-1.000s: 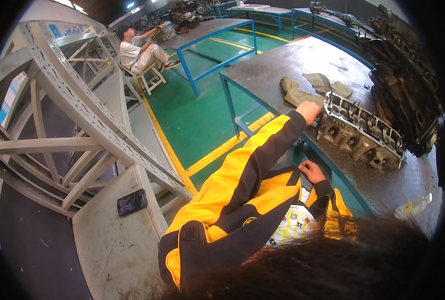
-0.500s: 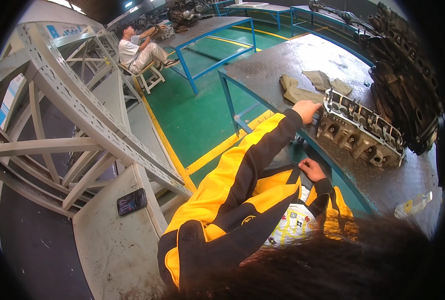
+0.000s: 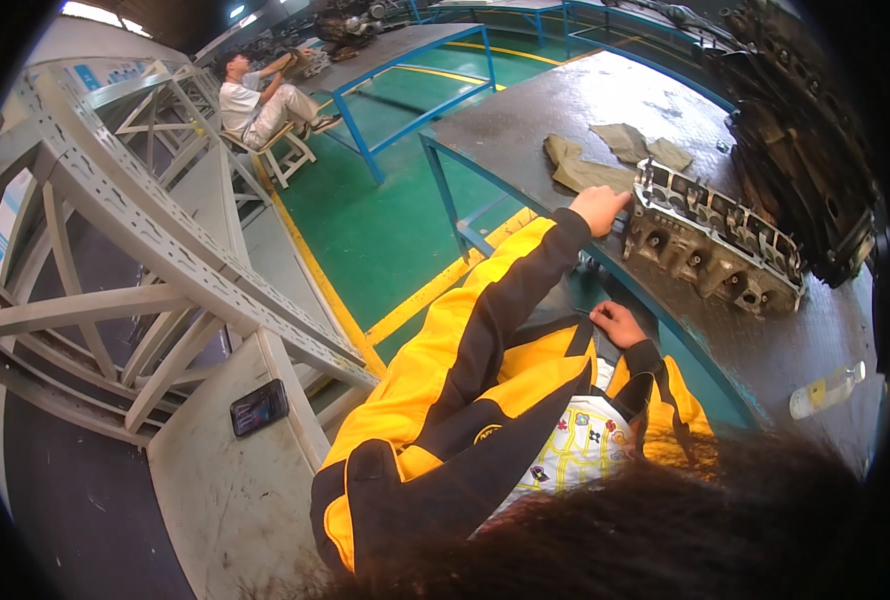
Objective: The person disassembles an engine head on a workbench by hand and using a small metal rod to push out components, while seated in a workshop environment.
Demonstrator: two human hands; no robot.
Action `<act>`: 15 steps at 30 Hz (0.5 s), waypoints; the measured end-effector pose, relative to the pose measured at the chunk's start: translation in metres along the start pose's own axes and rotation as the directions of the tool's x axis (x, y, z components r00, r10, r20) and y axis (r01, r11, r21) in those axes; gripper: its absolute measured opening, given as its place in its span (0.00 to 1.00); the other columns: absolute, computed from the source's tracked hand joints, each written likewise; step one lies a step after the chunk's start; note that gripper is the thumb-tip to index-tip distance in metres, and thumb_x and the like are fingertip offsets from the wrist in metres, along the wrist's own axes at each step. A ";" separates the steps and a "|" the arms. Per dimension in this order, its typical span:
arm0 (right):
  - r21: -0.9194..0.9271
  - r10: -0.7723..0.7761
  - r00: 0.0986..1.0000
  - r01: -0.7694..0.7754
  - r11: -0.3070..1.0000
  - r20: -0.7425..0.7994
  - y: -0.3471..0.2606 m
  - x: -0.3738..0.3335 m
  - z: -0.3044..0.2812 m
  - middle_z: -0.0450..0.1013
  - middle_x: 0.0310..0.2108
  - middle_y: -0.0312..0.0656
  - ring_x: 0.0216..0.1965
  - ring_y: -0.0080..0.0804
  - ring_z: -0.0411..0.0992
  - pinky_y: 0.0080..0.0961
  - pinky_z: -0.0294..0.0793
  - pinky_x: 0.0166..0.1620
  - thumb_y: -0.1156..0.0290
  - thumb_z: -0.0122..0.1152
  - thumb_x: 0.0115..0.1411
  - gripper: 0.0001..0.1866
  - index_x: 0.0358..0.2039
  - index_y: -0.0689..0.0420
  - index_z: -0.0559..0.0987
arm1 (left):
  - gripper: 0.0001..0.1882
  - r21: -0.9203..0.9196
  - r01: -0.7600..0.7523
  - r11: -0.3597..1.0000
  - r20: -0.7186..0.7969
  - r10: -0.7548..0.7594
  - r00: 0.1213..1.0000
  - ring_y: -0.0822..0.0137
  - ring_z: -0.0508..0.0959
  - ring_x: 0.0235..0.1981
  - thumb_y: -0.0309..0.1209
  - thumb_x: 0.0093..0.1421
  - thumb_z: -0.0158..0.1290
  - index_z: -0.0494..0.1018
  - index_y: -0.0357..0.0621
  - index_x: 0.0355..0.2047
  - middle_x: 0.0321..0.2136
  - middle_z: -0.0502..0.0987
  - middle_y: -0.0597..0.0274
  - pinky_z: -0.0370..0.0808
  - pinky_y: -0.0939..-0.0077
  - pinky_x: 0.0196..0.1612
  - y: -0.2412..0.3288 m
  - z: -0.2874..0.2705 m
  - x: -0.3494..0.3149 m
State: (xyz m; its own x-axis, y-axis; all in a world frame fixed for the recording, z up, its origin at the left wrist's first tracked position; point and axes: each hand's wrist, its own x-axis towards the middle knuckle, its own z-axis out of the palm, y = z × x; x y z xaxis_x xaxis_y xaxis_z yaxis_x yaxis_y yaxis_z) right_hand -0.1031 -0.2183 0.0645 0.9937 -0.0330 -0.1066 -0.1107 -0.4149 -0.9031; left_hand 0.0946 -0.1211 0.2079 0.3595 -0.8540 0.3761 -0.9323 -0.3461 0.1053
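Observation:
A grey metal cylinder head lies on the workbench, its row of round openings facing up. My left hand is closed at the cylinder head's left end, against or very close to it. Its fingertips are partly hidden, so what they grip cannot be made out. My right hand is lower, in front of the bench edge and above my lap. Its fingers are curled with the tips together, and anything between them is too small to name.
Crumpled olive cloths lie behind the cylinder head. A large dark engine part stands at the right, and a clear bottle lies nearer. On my left are a grey metal frame and a phone. A person sits far left.
The whole view has shifted slightly, so things appear a little higher and further left. Both hands keep nearly the same places relative to the cylinder head and bench.

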 end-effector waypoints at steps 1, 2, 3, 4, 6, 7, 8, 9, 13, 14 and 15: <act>-0.015 0.046 0.999 -0.046 0.999 0.016 -0.010 0.000 0.003 0.77 0.38 0.45 0.39 0.34 0.73 0.26 0.71 0.48 0.62 0.60 0.65 0.12 0.40 0.58 0.78 | 0.20 -0.016 0.005 1.000 -0.041 -0.006 0.999 0.42 0.79 0.41 0.23 0.54 0.56 0.70 0.42 0.49 0.36 0.80 0.42 0.76 0.52 0.44 -0.005 0.002 -0.004; -0.031 0.092 0.995 -0.091 0.995 0.032 -0.016 0.001 0.005 0.76 0.39 0.43 0.40 0.32 0.72 0.23 0.71 0.49 0.62 0.59 0.66 0.11 0.41 0.57 0.78 | 0.20 -0.032 0.011 0.999 -0.083 -0.014 0.996 0.42 0.79 0.41 0.22 0.54 0.56 0.70 0.42 0.48 0.37 0.79 0.41 0.76 0.52 0.44 -0.011 0.004 -0.007; -0.018 0.060 0.997 -0.059 0.998 0.041 -0.013 0.001 0.004 0.76 0.39 0.43 0.40 0.31 0.72 0.22 0.71 0.49 0.62 0.59 0.67 0.11 0.41 0.57 0.78 | 0.20 -0.047 0.022 0.999 -0.054 -0.025 0.998 0.42 0.78 0.42 0.21 0.53 0.55 0.69 0.41 0.48 0.38 0.79 0.41 0.76 0.52 0.44 -0.009 0.004 -0.005; -0.015 0.065 0.997 -0.065 0.998 0.037 -0.010 0.000 0.003 0.76 0.39 0.43 0.40 0.31 0.72 0.22 0.71 0.49 0.62 0.59 0.67 0.11 0.41 0.57 0.78 | 0.20 -0.052 0.017 0.999 -0.050 -0.020 0.999 0.42 0.78 0.42 0.21 0.53 0.55 0.69 0.41 0.48 0.38 0.79 0.41 0.76 0.52 0.44 -0.007 0.003 -0.003; -0.020 0.066 0.997 -0.066 0.998 0.028 -0.006 0.000 0.001 0.76 0.39 0.43 0.40 0.31 0.73 0.22 0.71 0.49 0.63 0.59 0.67 0.11 0.42 0.56 0.78 | 0.20 -0.083 0.013 0.996 -0.037 -0.016 0.999 0.41 0.78 0.42 0.21 0.54 0.54 0.68 0.40 0.48 0.37 0.79 0.41 0.75 0.52 0.45 -0.005 0.002 0.000; 0.021 0.027 1.000 -0.027 0.999 -0.010 -0.004 -0.001 0.003 0.77 0.37 0.46 0.38 0.36 0.73 0.28 0.71 0.45 0.62 0.62 0.64 0.13 0.40 0.60 0.78 | 0.20 -0.083 0.029 0.996 -0.004 -0.029 1.000 0.41 0.78 0.42 0.22 0.55 0.54 0.67 0.39 0.49 0.37 0.79 0.41 0.75 0.52 0.45 -0.004 0.000 0.001; 0.022 0.028 1.000 -0.028 0.999 -0.011 -0.002 -0.001 0.002 0.77 0.37 0.46 0.38 0.36 0.73 0.28 0.71 0.45 0.62 0.62 0.64 0.13 0.40 0.60 0.78 | 0.20 -0.084 0.028 0.996 -0.003 -0.028 1.000 0.41 0.78 0.42 0.22 0.55 0.54 0.67 0.39 0.49 0.37 0.79 0.41 0.75 0.52 0.45 -0.004 -0.001 0.002; 0.018 0.024 1.000 -0.024 1.000 -0.010 -0.003 -0.001 0.003 0.77 0.37 0.46 0.38 0.36 0.73 0.28 0.71 0.45 0.62 0.62 0.64 0.13 0.40 0.60 0.78 | 0.19 -0.090 0.039 0.995 0.010 -0.038 0.999 0.41 0.78 0.42 0.22 0.55 0.54 0.68 0.39 0.48 0.36 0.79 0.42 0.75 0.52 0.45 -0.004 -0.002 0.001; 0.004 0.027 1.000 -0.027 1.000 -0.008 -0.006 0.000 0.003 0.77 0.37 0.46 0.37 0.36 0.73 0.28 0.71 0.45 0.62 0.62 0.64 0.13 0.40 0.60 0.78 | 0.19 -0.093 0.068 0.993 0.054 -0.063 0.997 0.42 0.78 0.43 0.22 0.54 0.56 0.69 0.39 0.47 0.37 0.79 0.42 0.75 0.52 0.45 -0.004 -0.004 0.000; 0.005 0.026 1.000 -0.026 1.000 -0.007 -0.006 0.000 0.004 0.77 0.37 0.46 0.37 0.36 0.73 0.28 0.71 0.45 0.62 0.62 0.64 0.13 0.40 0.60 0.78 | 0.19 -0.091 0.070 0.993 0.055 -0.065 0.996 0.42 0.78 0.43 0.22 0.54 0.56 0.69 0.39 0.47 0.37 0.79 0.42 0.75 0.52 0.45 -0.004 -0.003 -0.002; 0.012 0.016 1.000 -0.016 1.000 -0.008 -0.004 0.000 0.004 0.77 0.37 0.46 0.38 0.36 0.73 0.28 0.71 0.45 0.62 0.62 0.64 0.13 0.40 0.60 0.78 | 0.19 -0.083 0.056 0.995 0.041 -0.053 0.998 0.42 0.78 0.43 0.23 0.54 0.57 0.69 0.40 0.47 0.38 0.79 0.43 0.75 0.52 0.46 -0.002 -0.003 -0.002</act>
State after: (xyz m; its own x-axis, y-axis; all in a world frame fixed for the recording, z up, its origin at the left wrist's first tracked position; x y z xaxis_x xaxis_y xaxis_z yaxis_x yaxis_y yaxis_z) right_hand -0.1030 -0.2136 0.0664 0.9919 -0.0468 -0.1181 -0.1270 -0.4034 -0.9062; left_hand 0.0952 -0.1177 0.2096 0.4099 -0.8497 0.3317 -0.9106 -0.3604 0.2021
